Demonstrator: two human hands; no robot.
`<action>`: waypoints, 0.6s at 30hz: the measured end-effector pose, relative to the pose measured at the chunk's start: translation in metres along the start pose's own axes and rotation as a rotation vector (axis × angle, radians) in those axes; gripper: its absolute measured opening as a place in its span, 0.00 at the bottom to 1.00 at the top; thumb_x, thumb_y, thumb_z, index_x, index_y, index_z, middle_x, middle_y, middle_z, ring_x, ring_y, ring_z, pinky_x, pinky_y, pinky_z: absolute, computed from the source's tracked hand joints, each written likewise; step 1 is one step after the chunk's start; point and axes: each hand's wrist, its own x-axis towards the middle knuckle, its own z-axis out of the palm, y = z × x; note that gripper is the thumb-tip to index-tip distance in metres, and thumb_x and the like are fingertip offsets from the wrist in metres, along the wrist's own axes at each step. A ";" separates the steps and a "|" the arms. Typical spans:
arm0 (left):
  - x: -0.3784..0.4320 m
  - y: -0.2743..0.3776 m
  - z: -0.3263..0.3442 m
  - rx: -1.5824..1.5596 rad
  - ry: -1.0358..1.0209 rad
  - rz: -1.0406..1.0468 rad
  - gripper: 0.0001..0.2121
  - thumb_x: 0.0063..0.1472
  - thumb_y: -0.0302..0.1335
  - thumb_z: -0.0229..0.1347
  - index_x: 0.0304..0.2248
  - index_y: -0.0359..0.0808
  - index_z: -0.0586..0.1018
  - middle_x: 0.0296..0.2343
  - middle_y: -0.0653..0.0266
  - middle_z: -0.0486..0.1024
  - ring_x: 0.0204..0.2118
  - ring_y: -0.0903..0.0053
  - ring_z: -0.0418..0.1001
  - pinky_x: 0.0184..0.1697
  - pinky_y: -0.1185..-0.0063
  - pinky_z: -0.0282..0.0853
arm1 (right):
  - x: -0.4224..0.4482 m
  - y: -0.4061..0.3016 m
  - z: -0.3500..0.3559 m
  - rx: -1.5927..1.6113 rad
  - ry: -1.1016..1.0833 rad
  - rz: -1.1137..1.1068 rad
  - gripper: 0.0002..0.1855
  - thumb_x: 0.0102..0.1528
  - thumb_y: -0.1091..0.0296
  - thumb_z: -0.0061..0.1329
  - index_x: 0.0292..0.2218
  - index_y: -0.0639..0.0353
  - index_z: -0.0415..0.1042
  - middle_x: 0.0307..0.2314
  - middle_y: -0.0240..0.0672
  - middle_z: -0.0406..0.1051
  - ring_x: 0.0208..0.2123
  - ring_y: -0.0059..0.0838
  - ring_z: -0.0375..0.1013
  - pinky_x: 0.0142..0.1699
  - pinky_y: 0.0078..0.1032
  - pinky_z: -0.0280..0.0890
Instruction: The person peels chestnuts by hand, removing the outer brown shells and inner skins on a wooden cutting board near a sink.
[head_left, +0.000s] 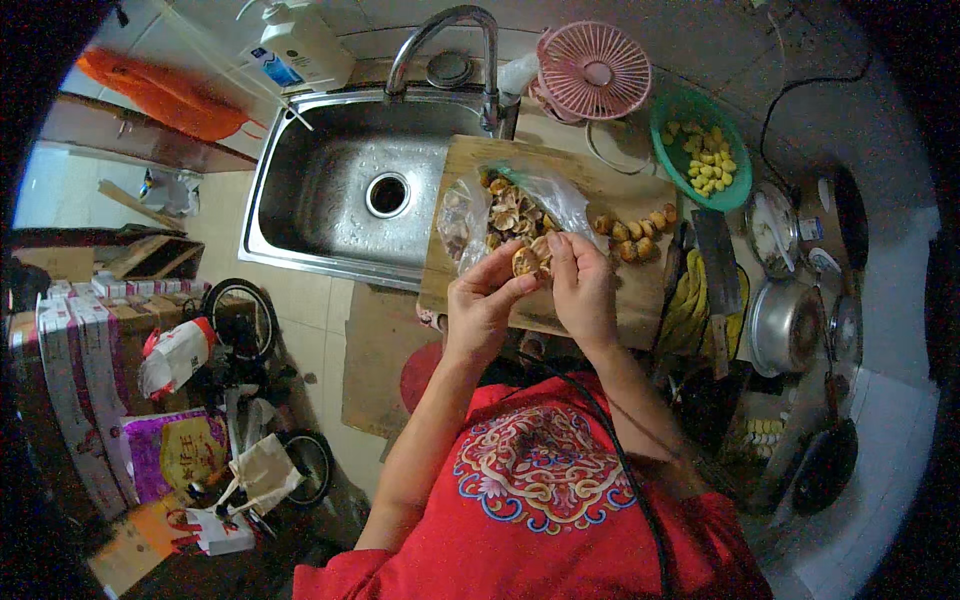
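My left hand (487, 294) holds a brown chestnut (525, 261) between thumb and fingers. My right hand (581, 281) pinches a piece of its shell at the chestnut's right side. Both hands are over the near part of a wooden cutting board (630, 300). Just beyond them, an opened plastic bag (564, 201) on the board holds many shell pieces (514, 214). Several whole brown chestnuts (637, 231) lie on the board to the right of the bag. Farther right stands a green plastic basket (739, 187) with pale yellow peeled pieces (709, 169) in it.
A stainless steel sink (322, 180) with a faucet (491, 67) adjoins the board's left side. A pink fan (596, 71) stands behind the board. To the right lie a cleaver (716, 259) and yellow-green cloth (690, 296), beside a metal pot (784, 326). A black cable crosses my red shirt.
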 end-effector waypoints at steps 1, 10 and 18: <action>0.000 0.001 0.000 0.005 0.000 -0.006 0.18 0.44 0.16 0.50 0.38 0.25 0.64 0.32 0.58 0.67 0.34 0.78 0.66 0.37 0.81 0.62 | 0.001 0.000 0.002 -0.032 0.055 -0.077 0.12 0.50 0.65 0.35 0.20 0.64 0.60 0.11 0.38 0.59 0.14 0.28 0.60 0.21 0.24 0.55; -0.012 0.008 -0.010 -0.295 -0.190 -0.068 0.20 0.41 0.18 0.53 0.38 0.29 0.64 0.32 0.55 0.67 0.34 0.72 0.67 0.39 0.78 0.62 | 0.032 0.005 -0.021 -0.236 0.051 -0.062 0.06 0.48 0.74 0.34 0.27 0.67 0.61 0.18 0.39 0.63 0.22 0.28 0.63 0.29 0.24 0.58; -0.006 0.010 -0.009 -0.371 -0.002 -0.088 0.15 0.47 0.20 0.49 0.37 0.30 0.62 0.34 0.54 0.65 0.35 0.69 0.66 0.39 0.77 0.63 | 0.027 -0.008 -0.018 -0.374 -0.276 -0.204 0.12 0.44 0.73 0.40 0.33 0.66 0.65 0.21 0.46 0.64 0.27 0.37 0.65 0.31 0.25 0.59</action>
